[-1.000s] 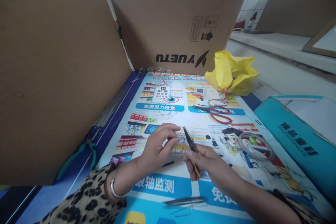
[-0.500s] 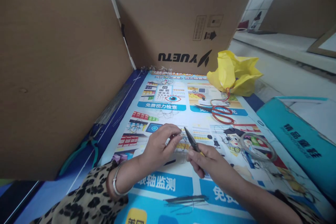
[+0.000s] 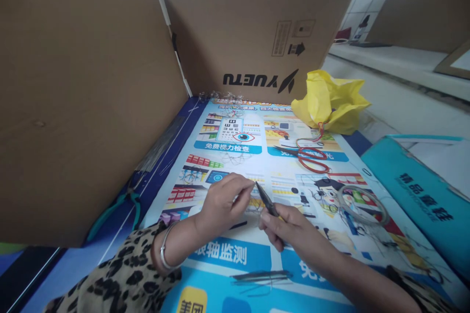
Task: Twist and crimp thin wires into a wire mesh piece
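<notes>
My right hand (image 3: 284, 229) is wrapped round a pair of dark-nosed pliers (image 3: 267, 198) that point up and left. The jaws end right by the fingertips of my left hand (image 3: 226, 200), which are pinched together. Thin wire shows faintly under and between the hands, but I cannot make out exactly what the left fingers hold. Just below the hands lies a small bundle of dark straight wire pieces (image 3: 261, 277) on the printed poster sheet (image 3: 253, 298). A coil of grey wire (image 3: 384, 215) rests to the right of my right hand.
Red-handled scissors (image 3: 312, 159) lie beyond the hands, near a crumpled yellow bag (image 3: 332, 102). Teal-handled pliers (image 3: 135, 210) are at left, beside thin straight wires (image 3: 157, 149). Cardboard panels (image 3: 91, 83) stand at left and back. A teal box (image 3: 414, 195) stands at right. Tangled wire pieces (image 3: 229, 98) sit at the back.
The plier tips have come in closer to my left fingertips, now nearly touching them. The view has shifted slightly; everything else lies as before.
</notes>
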A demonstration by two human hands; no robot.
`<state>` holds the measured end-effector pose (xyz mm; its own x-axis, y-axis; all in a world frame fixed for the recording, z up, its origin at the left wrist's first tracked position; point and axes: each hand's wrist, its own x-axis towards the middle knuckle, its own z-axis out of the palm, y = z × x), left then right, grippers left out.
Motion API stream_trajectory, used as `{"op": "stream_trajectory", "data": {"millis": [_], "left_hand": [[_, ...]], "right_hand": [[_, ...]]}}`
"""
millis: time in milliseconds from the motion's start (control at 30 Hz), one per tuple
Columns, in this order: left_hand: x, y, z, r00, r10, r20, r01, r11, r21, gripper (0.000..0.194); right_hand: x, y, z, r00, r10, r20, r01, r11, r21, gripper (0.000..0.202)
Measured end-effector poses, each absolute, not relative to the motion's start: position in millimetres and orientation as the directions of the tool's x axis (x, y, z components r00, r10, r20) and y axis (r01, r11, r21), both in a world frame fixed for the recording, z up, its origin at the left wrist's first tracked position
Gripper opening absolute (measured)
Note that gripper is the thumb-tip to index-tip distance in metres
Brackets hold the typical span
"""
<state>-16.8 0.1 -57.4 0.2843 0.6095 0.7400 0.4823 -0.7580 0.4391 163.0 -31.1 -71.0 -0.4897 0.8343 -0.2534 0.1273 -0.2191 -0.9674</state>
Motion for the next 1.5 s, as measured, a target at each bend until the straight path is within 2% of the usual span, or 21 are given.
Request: {"op": "stream_trajectory", "data": {"millis": [167,367,933,1133,1333,1433,1500], "left_hand": [[-17.8,0.4,-58.0,0.278,0.575,0.770,0.498,-0.771,0.397,0.017],[-17.8,1.4,-61.5,0.293,0.541,0.788,0.506,-0.787,0.352,0.017],[-18.0,1.7,-64.9,0.286,0.568,0.771,0.535,-0.763,0.363,0.014],[-18.4,-0.7,-58.5,0.333,0.563,0.756,0.599,-0.746,0.291,0.013],[-24.4,-1.8,-50.3,0.414,0.526,0.743,0.601,-0.771,0.210,0.012],[-26.1,-0.9,-49.2,0.425,0.512,0.746,0.597,-0.778,0.194,0.012],[-25.9,-0.1,-48.8,0.423,0.515,0.746,0.597,-0.777,0.198,0.011]], "right_hand": [[156.6,-35.4,-68.9,-0.494,0.827,-0.269,0.084,-0.263,-0.961,0.039],[155.6,-37.4,-69.7,-0.495,0.836,-0.238,0.082,-0.228,-0.970,0.038],[157.6,-36.5,-76.9,-0.454,0.850,-0.266,0.181,-0.204,-0.962,0.043],[158.0,-35.6,-71.4,-0.446,0.869,-0.215,0.276,-0.094,-0.956,0.040],[161.6,-29.3,-59.9,-0.420,0.898,-0.131,0.444,0.078,-0.893,0.036],[161.8,-28.7,-58.2,-0.432,0.897,-0.095,0.428,0.110,-0.897,0.035],[161.6,-29.7,-60.4,-0.456,0.882,-0.120,0.380,0.071,-0.922,0.036]]}}
